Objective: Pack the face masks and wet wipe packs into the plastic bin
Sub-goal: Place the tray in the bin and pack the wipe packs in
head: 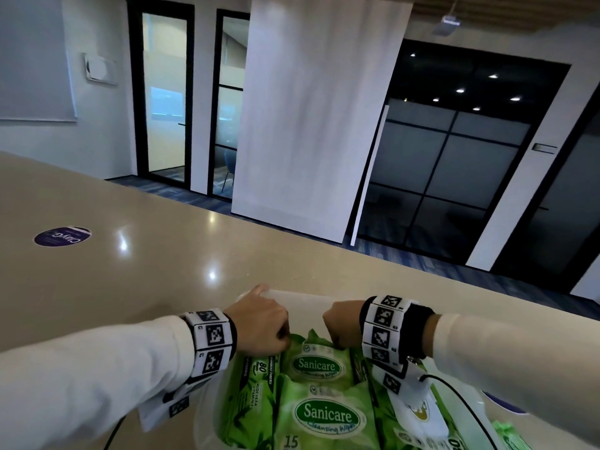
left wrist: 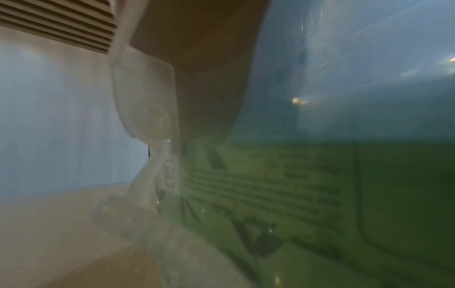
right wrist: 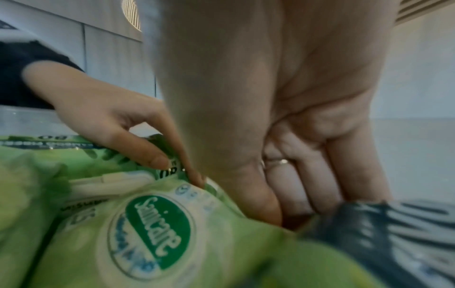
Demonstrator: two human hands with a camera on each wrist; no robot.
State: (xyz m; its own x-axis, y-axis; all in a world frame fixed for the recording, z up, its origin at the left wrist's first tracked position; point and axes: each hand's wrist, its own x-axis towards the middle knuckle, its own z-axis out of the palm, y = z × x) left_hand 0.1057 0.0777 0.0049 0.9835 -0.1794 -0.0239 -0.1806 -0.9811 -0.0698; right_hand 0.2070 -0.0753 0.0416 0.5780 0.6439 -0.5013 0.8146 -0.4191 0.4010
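- Green wet wipe packs point(head: 324, 414): glossy, crinkled plastic film.
- Translucent plastic bin point(head: 305, 298): smooth, frosted.
- Beige tabletop point(head: 130, 287): polished, reflecting lights.

Right hand point(right wrist: 283, 117) points fingers point(right wrist: 290, 187) down behind a green wipe pack point(right wrist: 152, 233). Left hand point(right wrist: 105, 117) touches another pack point(right wrist: 49, 154) beside it.
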